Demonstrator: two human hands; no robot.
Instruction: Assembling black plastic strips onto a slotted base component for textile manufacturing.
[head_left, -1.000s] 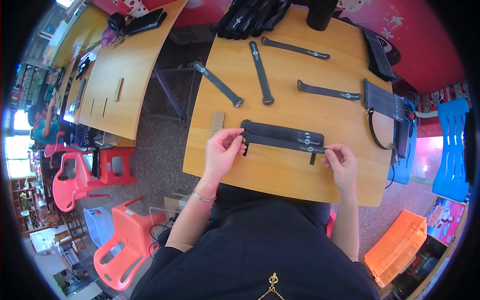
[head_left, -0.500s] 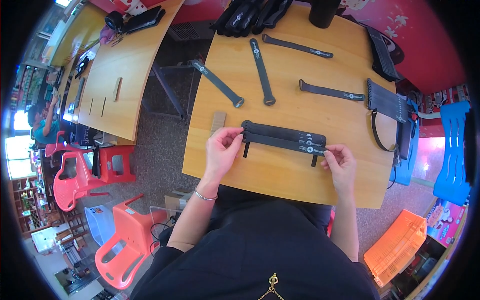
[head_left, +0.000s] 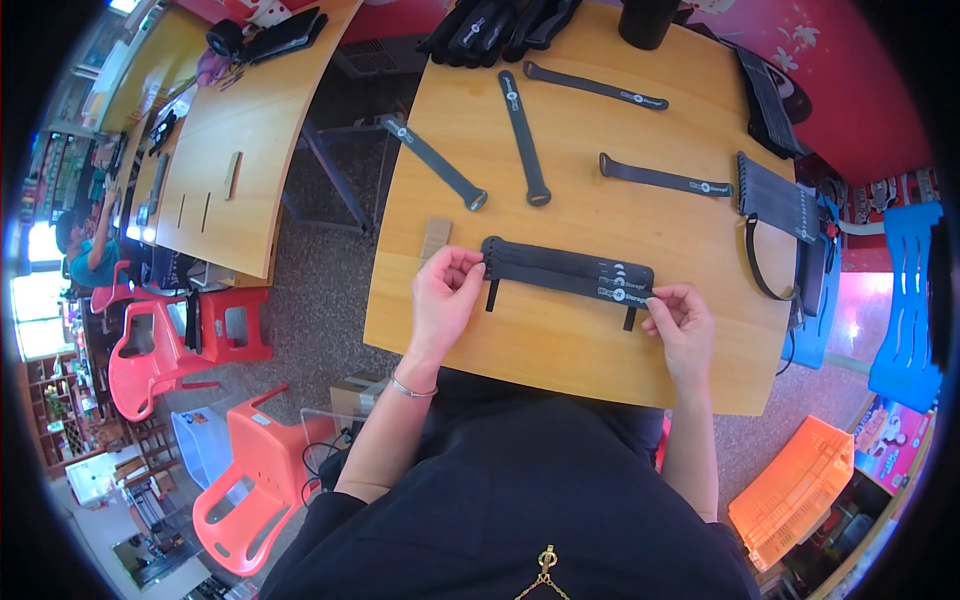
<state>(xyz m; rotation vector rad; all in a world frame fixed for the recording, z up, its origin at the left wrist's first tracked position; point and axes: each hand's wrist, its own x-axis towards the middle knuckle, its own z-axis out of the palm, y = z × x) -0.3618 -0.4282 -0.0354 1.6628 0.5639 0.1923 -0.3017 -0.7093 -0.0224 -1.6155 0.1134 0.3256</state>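
Note:
A fanned stack of black storage straps [head_left: 560, 262] lies near the table's front edge, its straps overlapping in a row with printed ends at the right. The frontmost strap [head_left: 565, 284] lies along the near side of the stack. My left hand [head_left: 447, 293] pinches that strap's left end, where the loops bunch together. With thumb and forefinger, my right hand [head_left: 682, 325] grips its right end. Two short dark strips [head_left: 492, 294] stick out from under the stack toward me. The fingertips partly hide both strap ends.
Several loose straps [head_left: 520, 135] lie farther back on the wooden table [head_left: 580, 355]. A finished-looking strap bundle [head_left: 778, 195] sits at the right edge, with a black pile [head_left: 500, 28] at the back. A brown block [head_left: 435, 240] lies beside my left hand. Plastic chairs [head_left: 250, 480] stand left.
The frontmost strap has shifted back against the stack and now overlaps it more closely. Both hands keep their pinch at its ends. The view has tilted slightly.

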